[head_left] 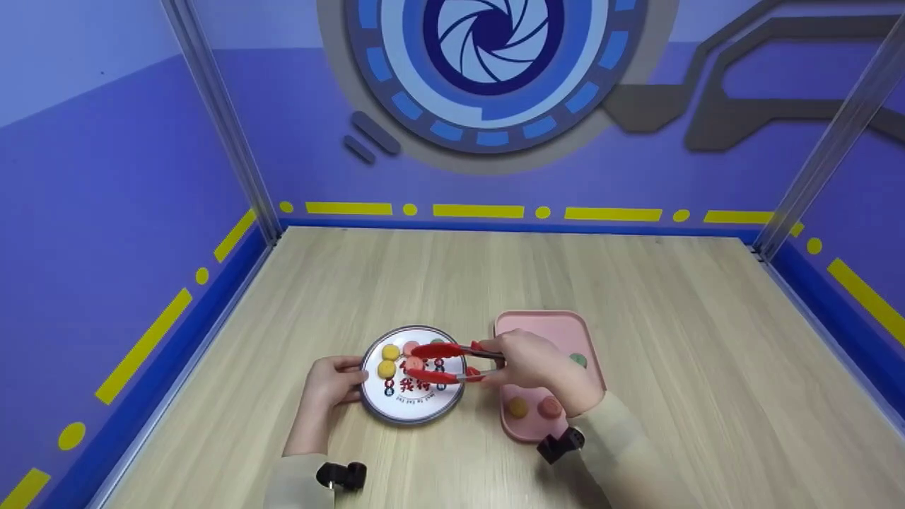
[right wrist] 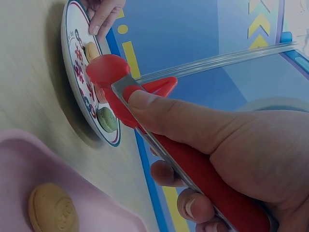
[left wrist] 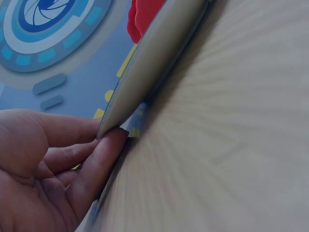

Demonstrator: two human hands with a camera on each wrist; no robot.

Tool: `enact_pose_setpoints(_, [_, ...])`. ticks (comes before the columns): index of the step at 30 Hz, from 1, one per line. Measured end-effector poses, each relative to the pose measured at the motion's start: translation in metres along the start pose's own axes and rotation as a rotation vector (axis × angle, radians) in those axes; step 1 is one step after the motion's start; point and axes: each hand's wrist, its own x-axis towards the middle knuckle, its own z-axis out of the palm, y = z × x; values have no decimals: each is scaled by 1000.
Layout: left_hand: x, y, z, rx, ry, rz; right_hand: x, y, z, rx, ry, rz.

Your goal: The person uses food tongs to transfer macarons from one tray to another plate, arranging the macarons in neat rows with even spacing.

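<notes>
My left hand (head_left: pixel 331 383) pinches the left rim of a round white plate (head_left: pixel 410 408) with red lettering and a dark edge; the left wrist view shows the thumb and fingers at the rim. My right hand (head_left: pixel 532 364) grips red-tipped tongs (right wrist: pixel 166 152), thumb along one metal arm. The tongs reach left over the plate, with a pink macaron (head_left: pixel 414 364) between their tips. Two yellow macarons (head_left: pixel 388 360) lie on the plate's left side. Behind the tongs are another pink macaron (head_left: pixel 411 347) and a green macaron (right wrist: pixel 107 119), partly hidden in the head view.
Right of the plate lies a pink tray (head_left: pixel 544 322), partly under my right hand and forearm. It bears a yellow macaron (head_left: pixel 517 407), a pink macaron (head_left: pixel 550 406) and a green macaron (head_left: pixel 578 360). Blue-purple walls (head_left: pixel 495 191) enclose the wooden table (head_left: pixel 396 283).
</notes>
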Motion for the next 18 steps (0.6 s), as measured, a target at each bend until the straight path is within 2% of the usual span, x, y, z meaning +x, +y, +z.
enact_pose_setpoints(18, [-1, 0, 0, -13, -4, 12, 3, -2, 3, 3, -19, 34])
